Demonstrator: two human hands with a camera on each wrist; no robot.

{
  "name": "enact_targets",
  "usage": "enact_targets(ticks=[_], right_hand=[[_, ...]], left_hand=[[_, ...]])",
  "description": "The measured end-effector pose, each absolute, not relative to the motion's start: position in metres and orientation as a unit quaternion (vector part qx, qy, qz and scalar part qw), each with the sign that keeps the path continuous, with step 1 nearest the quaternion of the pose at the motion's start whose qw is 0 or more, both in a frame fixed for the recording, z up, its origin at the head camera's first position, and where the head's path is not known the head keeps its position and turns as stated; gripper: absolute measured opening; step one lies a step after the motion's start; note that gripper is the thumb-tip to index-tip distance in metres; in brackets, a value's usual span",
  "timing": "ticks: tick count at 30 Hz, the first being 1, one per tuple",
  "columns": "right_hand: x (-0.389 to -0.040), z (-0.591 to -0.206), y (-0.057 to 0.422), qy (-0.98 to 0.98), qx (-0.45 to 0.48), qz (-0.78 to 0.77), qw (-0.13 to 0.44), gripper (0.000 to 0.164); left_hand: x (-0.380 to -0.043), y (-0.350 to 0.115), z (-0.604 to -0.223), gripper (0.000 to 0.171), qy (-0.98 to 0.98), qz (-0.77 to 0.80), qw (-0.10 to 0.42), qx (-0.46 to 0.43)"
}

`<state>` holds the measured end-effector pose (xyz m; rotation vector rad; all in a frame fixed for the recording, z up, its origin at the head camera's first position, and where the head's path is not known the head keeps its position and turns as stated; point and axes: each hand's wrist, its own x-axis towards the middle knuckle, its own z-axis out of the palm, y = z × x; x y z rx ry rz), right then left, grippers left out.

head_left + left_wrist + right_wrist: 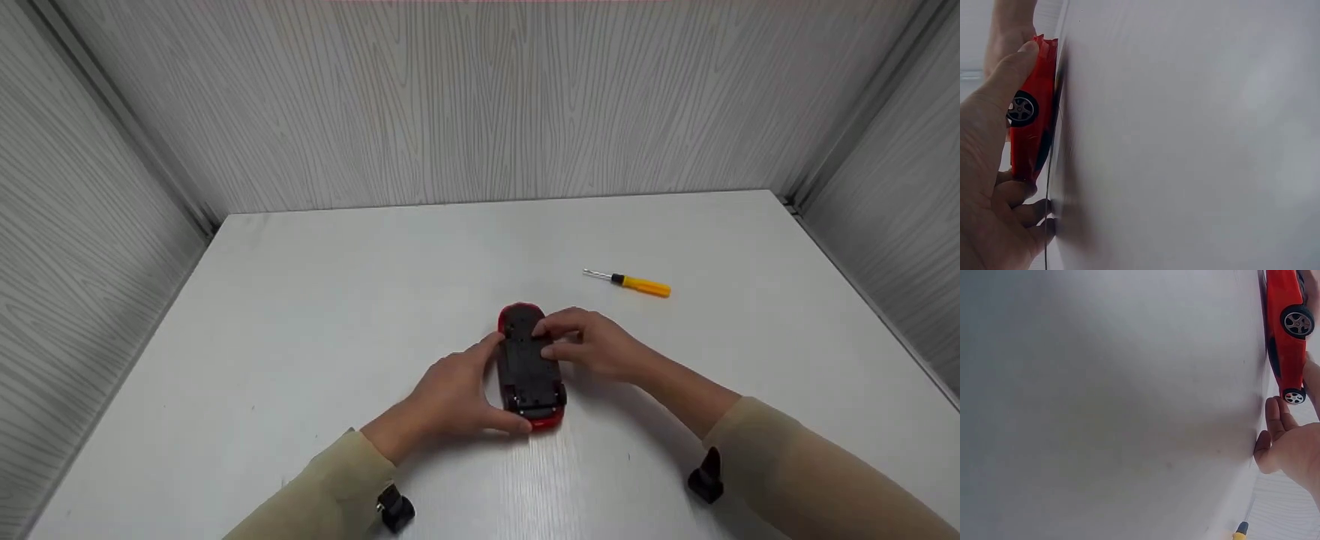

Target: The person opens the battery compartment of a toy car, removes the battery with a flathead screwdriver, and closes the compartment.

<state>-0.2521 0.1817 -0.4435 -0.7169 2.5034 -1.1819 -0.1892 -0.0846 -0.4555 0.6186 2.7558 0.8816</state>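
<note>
A red toy car (531,367) lies upside down on the white table, its black underside facing up. My left hand (459,390) grips it from the left, with the thumb at the near end and the fingers by the far left side. In the left wrist view, the red body and a wheel of the toy car (1034,132) show between thumb and fingers. From the right, my right hand (600,346) touches the car's underside with thumb and forefinger apart. Whether anything tiny lies under those fingertips is too small to tell.
A screwdriver (637,285) with a yellow handle lies beyond the right hand, its tip pointing left. Pale wood-grain panels (480,105) stand at the back and both sides of the white table (337,285).
</note>
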Motion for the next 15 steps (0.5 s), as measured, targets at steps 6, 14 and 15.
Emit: enact_targets(ticks=[6, 14, 15], right_hand=[[-0.254, -0.442, 0.177, 0.874, -0.252, -0.397, 0.124, 0.025], [-0.252, -0.441, 0.171, 0.871, -0.258, -0.405, 0.108, 0.024], [-0.251, -0.441, 0.171, 0.870, -0.260, -0.405, 0.104, 0.024]], left_hand=[[-0.188, -0.088, -0.453, 0.133, 0.928, 0.295, 0.092, 0.208], [-0.187, -0.093, -0.452, 0.133, 0.927, 0.300, 0.093, 0.203], [-0.186, -0.093, -0.453, 0.133, 0.927, 0.302, 0.093, 0.203]])
